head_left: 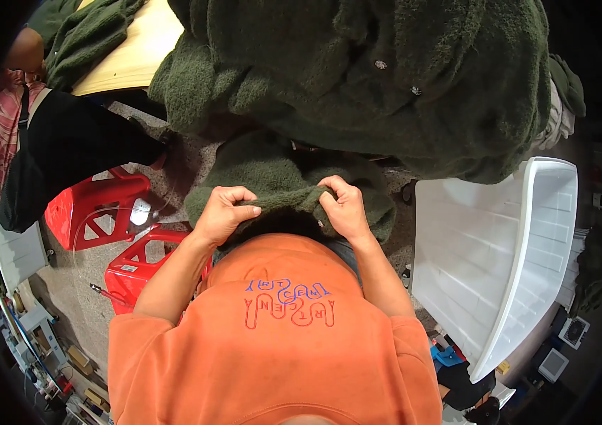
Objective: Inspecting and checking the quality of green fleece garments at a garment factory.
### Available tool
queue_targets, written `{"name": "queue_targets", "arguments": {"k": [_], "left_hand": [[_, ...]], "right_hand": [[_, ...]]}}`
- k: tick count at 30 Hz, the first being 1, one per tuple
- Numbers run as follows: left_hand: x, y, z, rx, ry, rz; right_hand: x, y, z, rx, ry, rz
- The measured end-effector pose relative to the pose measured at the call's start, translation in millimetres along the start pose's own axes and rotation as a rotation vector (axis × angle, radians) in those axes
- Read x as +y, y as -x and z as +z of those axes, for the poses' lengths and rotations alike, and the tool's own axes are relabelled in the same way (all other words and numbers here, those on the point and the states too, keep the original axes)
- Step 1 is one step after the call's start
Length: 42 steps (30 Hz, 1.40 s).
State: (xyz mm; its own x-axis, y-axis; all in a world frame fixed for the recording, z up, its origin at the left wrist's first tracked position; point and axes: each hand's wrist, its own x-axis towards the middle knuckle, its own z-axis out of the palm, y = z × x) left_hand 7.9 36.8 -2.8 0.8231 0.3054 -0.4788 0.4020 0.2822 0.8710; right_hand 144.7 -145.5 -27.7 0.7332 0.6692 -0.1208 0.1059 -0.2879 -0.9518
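Spreading heap: across the top of my head view I saw a big pile of dark green fuzzy cloth [357, 92], folded and bunched.
Orange shirt: below it I saw the wearer's shirt [272, 361], with blue and red stitching on the chest.
White tub: a plastic tub [471, 234] stood right of the wearer, its ribbed wall turned toward my camera.
Neighbour: at the left I saw another person [67, 145] in black trousers and a pink checked top.
Green garment: the piece being handled [265, 170] lay over the lap, between the shirt and the heap; I could not tell whether it joined that heap.
Yellow table: a pale tabletop [152, 46] showed at upper left, more green cloth lying on it.
Red stools: two plastic stools, one farther [95, 202] and one nearer [134, 273], stood on the floor at left.
Left hand: this hand [226, 212] pinched the garment's near edge between thumb and fingers.
Right hand: this one [344, 210] gripped the same edge, thumb against curled fingers, apart from the left.
Shiny buttons: two small ones [381, 64] glinted on the heap.
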Motion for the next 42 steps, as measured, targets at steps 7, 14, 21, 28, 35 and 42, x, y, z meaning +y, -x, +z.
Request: {"name": "queue_targets", "arguments": {"k": [7,14,21,28,35,42], "left_hand": [[0.5,-0.9,4.0,-0.013,0.251,-0.125],[28.7,10.6,11.9,-0.031,0.482,-0.112],[61.8,33.2,18.4,-0.266,0.634,-0.047],[70.7,42.7,18.9,-0.383,0.596,0.034],[66.2,32.7,-2.6,-0.159,0.650,0.170],[61.5,27.7,-15.0,-0.065,0.629,0.170]], "right_hand": [[-21.7,5.7,3.7,0.244,0.598,-0.521],[3.8,10.7,28.3,-0.117,0.567,-0.504],[21.0,-6.7,28.9,0.308,0.645,-0.456],[18.3,-15.5,20.6,0.423,0.569,-0.479],[12.6,8.1,-5.3,0.159,-0.163,-0.205],[-32.6,35.2,-22.8,0.062,0.193,-0.410]]}}
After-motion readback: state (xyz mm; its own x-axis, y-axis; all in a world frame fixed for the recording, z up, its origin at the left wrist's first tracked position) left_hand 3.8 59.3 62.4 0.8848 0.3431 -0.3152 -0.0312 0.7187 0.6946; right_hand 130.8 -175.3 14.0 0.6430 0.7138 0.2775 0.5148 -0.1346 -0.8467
